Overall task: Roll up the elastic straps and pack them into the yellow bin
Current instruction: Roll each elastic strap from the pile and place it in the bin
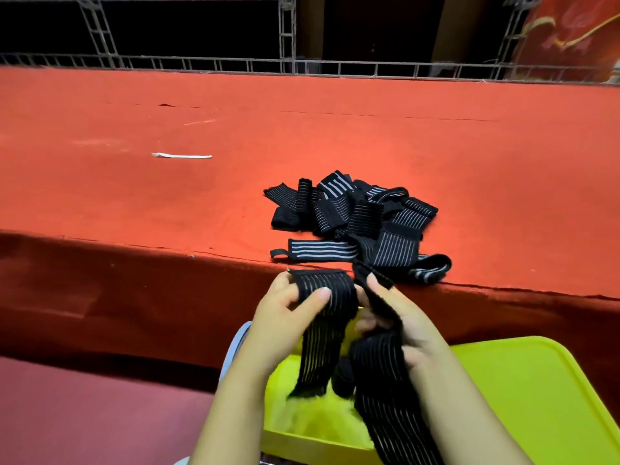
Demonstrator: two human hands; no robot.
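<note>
Head cam view, going left to right. Way off on the left of the red table there's a little white strip lying by itself, not part of the job as far as I can tell. Closer in, the left hand pinches the top of a black elastic strap, thumb on its front, and the strap's loose end dangles down over the yellow bin. The right hand grips more black strap, fingers curled round it, with a long tail running down past the wrist. Can't tell if it's the same strap or a second one. A dark lump in the bin might be a finished roll, hard to say. On the table behind the hands sits the pile of unrolled straps, so I'd guess most of the work is still left.
</note>
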